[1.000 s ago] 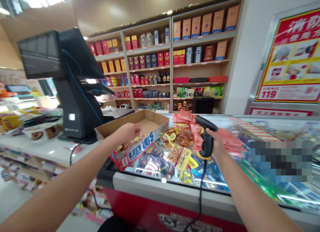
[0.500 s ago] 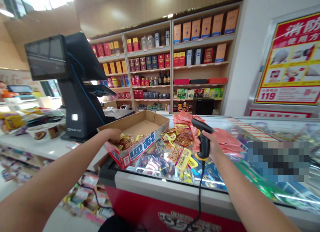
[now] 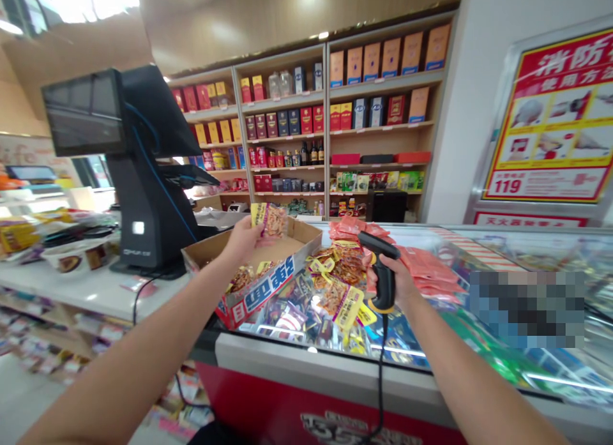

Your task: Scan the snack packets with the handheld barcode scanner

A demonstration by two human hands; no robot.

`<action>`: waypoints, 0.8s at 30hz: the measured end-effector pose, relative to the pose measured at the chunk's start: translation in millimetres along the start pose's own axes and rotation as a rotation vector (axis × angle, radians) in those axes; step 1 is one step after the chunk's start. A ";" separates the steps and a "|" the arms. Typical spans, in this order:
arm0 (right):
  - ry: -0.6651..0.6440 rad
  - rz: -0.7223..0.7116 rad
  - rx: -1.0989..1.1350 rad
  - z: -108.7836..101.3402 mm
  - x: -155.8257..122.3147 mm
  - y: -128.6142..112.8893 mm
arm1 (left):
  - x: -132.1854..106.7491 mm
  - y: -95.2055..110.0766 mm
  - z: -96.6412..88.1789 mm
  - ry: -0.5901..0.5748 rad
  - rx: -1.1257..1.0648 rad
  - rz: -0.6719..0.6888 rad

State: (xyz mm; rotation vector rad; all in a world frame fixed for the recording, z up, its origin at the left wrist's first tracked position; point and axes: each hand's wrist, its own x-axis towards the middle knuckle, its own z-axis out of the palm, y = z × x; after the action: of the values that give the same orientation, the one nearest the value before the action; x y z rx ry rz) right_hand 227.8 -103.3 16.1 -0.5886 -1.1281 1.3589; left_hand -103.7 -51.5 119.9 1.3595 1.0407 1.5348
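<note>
Above the cardboard box (image 3: 306,236), my left hand (image 3: 244,237) pinches a yellow snack packet (image 3: 271,219) by its edge and holds it upright. More snack packets (image 3: 242,278) lie in the near left part of the box. My right hand (image 3: 400,276) is wrapped round the grip of a black barcode scanner (image 3: 384,282), its head tilted up and to the left. The scanner's cord (image 3: 382,375) hangs down over the front of the freezer. Beside the scanner, loose snack packets (image 3: 342,298) and pinkish-red packets (image 3: 426,271) lie on the glass top.
The glass-topped freezer (image 3: 268,352) spans the front, with colourful packages under its glass. On the left counter (image 3: 100,298) stands a dual-screen cash register (image 3: 148,196). Shelves of boxes and bottles (image 3: 287,122) line the back wall. A fire-safety poster (image 3: 550,126) hangs at right.
My left hand has risen out of the box and moved right, bringing up a snack packet. The scanner stays in my right hand, shifted slightly left in view.
</note>
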 end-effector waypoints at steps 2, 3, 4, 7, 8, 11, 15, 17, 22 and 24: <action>-0.010 -0.001 -0.008 1.3 -0.3 0.5 | -12.6 -19.8 33.7 0.002 -0.226 0.036; -0.013 0.001 -0.009 2.1 -0.5 0.6 | -17.5 -31.9 49.6 -0.015 -0.313 0.024; -0.011 0.000 -0.009 3.0 -0.7 0.5 | -21.2 -44.7 64.4 -0.031 -0.383 -0.001; -0.001 -0.018 -0.017 6.6 -1.8 -1.2 | -24.9 -82.0 97.9 -0.072 -0.528 -0.083; -0.002 -0.019 -0.027 8.0 -2.5 -2.1 | -23.7 -92.9 104.5 -0.080 -0.557 -0.098; -0.008 -0.001 -0.049 11.9 -5.1 -4.7 | -16.8 -118.4 110.1 -0.095 -0.548 -0.065; -0.041 0.057 -0.037 13.5 -7.1 -4.7 | -12.4 -131.7 98.3 -0.099 -0.216 0.291; -0.078 0.083 -0.048 12.5 -6.2 -2.7 | -15.2 -130.4 92.7 -0.060 -0.052 0.484; -0.105 0.088 -0.041 10.2 -1.9 2.6 | -24.0 -120.1 87.2 0.127 0.055 0.667; -0.110 0.080 -0.043 9.7 -0.7 3.2 | -25.3 -118.6 85.0 0.140 0.112 0.675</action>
State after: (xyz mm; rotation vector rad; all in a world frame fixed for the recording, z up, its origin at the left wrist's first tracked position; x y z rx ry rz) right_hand 218.0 -105.9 17.0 -0.6018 -1.2361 1.4532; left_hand -10.8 -31.6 6.3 1.8196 0.7908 2.1031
